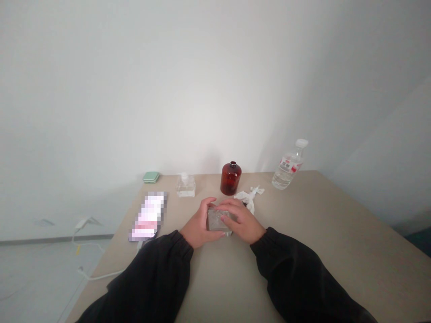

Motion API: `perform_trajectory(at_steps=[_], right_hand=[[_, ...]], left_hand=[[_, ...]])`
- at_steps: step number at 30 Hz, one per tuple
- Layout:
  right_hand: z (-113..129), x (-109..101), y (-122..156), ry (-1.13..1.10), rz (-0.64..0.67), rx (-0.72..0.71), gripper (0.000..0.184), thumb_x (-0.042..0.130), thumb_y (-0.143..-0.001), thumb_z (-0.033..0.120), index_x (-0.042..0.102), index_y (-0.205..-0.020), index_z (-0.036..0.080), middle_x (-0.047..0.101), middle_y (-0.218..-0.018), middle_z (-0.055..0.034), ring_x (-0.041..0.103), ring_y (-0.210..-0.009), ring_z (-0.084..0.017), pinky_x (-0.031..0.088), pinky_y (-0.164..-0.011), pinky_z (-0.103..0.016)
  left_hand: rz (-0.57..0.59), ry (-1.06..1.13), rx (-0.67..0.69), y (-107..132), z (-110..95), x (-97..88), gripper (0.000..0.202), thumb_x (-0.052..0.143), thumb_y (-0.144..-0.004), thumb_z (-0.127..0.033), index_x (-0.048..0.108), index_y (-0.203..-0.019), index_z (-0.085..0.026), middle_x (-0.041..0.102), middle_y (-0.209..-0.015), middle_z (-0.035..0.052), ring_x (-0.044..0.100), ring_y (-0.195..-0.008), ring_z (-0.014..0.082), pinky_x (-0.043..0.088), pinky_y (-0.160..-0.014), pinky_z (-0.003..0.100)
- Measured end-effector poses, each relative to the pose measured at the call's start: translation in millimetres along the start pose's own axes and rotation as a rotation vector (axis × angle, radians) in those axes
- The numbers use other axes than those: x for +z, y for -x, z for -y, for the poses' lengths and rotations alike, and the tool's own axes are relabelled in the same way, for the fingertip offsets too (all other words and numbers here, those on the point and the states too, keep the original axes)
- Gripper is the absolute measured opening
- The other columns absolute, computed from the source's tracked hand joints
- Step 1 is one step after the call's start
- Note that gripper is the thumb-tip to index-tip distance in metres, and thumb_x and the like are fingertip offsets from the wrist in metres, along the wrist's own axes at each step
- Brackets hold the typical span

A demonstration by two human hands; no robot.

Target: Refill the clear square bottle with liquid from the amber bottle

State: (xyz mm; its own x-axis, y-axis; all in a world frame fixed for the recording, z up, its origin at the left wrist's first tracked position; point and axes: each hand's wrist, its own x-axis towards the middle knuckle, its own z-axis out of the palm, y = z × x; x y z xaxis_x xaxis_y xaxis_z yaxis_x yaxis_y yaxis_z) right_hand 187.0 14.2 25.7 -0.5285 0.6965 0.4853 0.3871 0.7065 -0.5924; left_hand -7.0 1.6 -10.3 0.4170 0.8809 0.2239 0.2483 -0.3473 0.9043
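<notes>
Between my hands is a clear square container (216, 220), like a small glass bottle, its face turned up toward me. My left hand (201, 224) wraps its left side, with the thumb along the near edge and the fingers at the far side. My right hand (243, 220) lies over its right part, thumb on the face and fingers bent across the far edge. Parts of the container are hidden by my fingers. Just beyond my right hand lies a crumpled white tissue (249, 199) with a white nozzle-like piece on it.
Behind my hands stands an open brown bottle (230, 180). Left of it are a clear square bottle (186, 187) with a white top and a green case (151, 177). A phone (148, 216) with a cable lies at left. A water bottle (288, 166) stands at the back right.
</notes>
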Motion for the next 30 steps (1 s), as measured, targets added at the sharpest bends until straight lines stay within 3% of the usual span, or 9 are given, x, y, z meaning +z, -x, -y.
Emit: perform_trajectory(at_steps=[9,30], right_hand=[[0.2,3.3,0.6,-0.028,-0.036,0.047,0.020,0.058,-0.088,0.027,0.069,-0.103,0.020,0.065,-0.103,-0.0094,0.059,-0.100,-0.023,0.046,-0.091,-0.042],[-2.4,4.6,1.7,-0.109,0.004,0.060,0.021,0.056,-0.090,0.025,0.065,-0.108,0.019,0.062,-0.106,-0.0096,0.058,-0.102,-0.022,0.045,-0.094,-0.041]], left_hand=[[-0.007,0.038,0.015,-0.3,1.1,0.5,0.090,0.080,-0.065,-0.029,0.022,-0.134,-0.025,0.046,-0.121,0.0086,0.053,-0.110,0.0265,0.042,-0.098,0.046],[-0.012,0.010,0.032,-1.5,-2.4,-0.6,0.087,0.081,-0.064,-0.029,0.028,-0.132,-0.023,0.047,-0.123,0.0096,0.050,-0.114,0.0284,0.041,-0.099,0.047]])
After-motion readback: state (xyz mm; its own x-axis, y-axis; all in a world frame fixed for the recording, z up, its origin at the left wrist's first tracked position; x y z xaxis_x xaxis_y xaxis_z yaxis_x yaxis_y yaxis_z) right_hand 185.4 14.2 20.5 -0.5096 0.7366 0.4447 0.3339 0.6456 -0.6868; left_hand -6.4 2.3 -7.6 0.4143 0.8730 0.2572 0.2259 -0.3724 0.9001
